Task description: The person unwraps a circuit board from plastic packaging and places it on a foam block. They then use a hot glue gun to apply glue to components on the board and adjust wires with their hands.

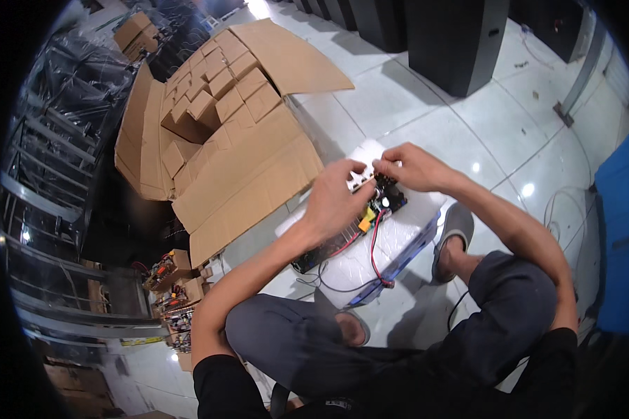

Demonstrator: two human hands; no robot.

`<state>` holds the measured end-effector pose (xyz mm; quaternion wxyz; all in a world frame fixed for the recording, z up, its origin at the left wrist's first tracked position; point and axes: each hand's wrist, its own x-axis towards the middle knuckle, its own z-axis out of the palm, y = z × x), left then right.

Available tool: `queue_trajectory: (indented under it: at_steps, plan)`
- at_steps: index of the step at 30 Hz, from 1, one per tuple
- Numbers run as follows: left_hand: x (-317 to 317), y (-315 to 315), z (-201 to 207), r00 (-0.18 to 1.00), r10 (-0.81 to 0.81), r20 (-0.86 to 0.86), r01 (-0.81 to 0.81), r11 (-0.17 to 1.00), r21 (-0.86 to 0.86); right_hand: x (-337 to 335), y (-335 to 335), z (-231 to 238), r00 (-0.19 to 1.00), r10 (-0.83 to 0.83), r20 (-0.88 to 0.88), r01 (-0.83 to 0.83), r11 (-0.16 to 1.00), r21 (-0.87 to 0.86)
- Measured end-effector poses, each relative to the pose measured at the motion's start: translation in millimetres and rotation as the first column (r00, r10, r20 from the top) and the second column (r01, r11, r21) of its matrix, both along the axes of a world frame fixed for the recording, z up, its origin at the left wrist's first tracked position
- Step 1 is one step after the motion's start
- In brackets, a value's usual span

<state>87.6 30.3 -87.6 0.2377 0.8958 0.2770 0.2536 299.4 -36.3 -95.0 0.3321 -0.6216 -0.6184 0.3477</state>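
A dark circuit board with yellow parts and a silver finned strip lies on a white, plastic-wrapped block in front of me. My left hand lies across the board's left side, its fingers curled on it and hiding part of it. At the board's far end my right hand has thumb and fingers pinched together beside a white slotted piece. What that pinch holds is too small to make out. Red and black wires trail from the board over the block's near edge.
An open cardboard carton full of small brown boxes stands at the left. More circuit boards are piled below it, near a metal rack. Tall black cabinets stand at the back; a blue object is at the right.
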Motion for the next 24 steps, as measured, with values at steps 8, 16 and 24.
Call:
queue_trajectory:
  at_steps: [8, 16, 24]
  plan:
    - [-22.1, -42.4, 67.5, 0.979, -0.024, -0.203, -0.040, 0.951, -0.306, 7.6, -4.7, -5.8, 0.996, -0.062, -0.066, 0.065, 0.997, 0.048]
    - [-19.0, -51.9, 47.2, 0.904, -0.128, -0.408, 0.255, 0.927, 0.274, 17.0, -13.2, 3.3, 0.967, -0.239, -0.088, 0.250, 0.954, 0.163]
    - [-17.5, -33.8, 33.2, 0.937, -0.027, -0.348, 0.178, 0.895, 0.409, 56.7, -47.7, 13.3, 0.938, -0.343, -0.059, 0.348, 0.920, 0.181]
